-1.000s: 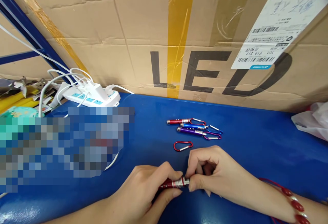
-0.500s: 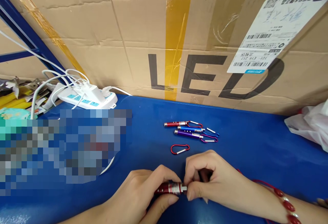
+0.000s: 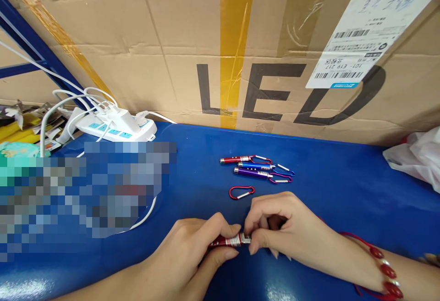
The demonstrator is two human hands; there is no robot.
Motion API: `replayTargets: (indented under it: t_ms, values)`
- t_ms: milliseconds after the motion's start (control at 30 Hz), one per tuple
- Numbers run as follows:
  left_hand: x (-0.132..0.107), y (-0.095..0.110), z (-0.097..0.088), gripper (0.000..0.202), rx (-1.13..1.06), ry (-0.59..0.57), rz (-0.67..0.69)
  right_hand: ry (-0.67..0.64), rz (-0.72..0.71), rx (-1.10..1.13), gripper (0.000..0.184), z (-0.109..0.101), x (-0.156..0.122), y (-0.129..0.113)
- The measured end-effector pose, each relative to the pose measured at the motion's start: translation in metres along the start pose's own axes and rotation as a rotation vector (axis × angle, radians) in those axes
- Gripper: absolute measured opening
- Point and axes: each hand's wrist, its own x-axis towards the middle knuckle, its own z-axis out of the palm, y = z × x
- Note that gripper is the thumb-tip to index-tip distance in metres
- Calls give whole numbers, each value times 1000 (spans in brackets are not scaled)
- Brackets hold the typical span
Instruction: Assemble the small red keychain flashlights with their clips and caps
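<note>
A red keychain laser pointer (image 3: pixel 231 241) with a silver label lies between the thumb and fingers of my left hand (image 3: pixel 190 250), which is closed around its body. My right hand (image 3: pixel 280 223) pinches the small metal tab at the pointer's right end; its fingertips partly hide that tab. Just beyond the hands a loose red carabiner (image 3: pixel 242 192) rests on the blue table. Farther back are three similar pointers with carabiners attached: a red one (image 3: pixel 235 160), a blue one (image 3: pixel 255 165) and a purple one (image 3: pixel 252 172).
A large cardboard box (image 3: pixel 178 25) stands along the back of the blue table (image 3: pixel 326 177). At the left sits a white power strip (image 3: pixel 117 126) with several cables, beside a blurred-out patch. A white plastic bag (image 3: pixel 415 158) is at the right edge.
Both hands and the pointer appear slightly higher in view, as do the table items, while the camera has tilted a little. The grips look the same.
</note>
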Motion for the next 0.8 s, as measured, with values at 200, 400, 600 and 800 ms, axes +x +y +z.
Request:
replayTargets:
  t_ms: [200, 400, 600, 800]
  values:
    - [2, 1, -1, 24, 111, -76, 76, -19, -511, -487, 23, 1, -8, 4]
    - [1, 0, 0, 23, 266, -51, 202, -55, -253, -486, 31, 11, -11, -8]
    - [-2, -4, 2, 24, 128, 2, 125, -96, -23, -281, 44, 10, -9, -12]
    - [-1, -2, 1, 36, -172, -16, -69, -75, 27, -182, 42, 9, -5, -7]
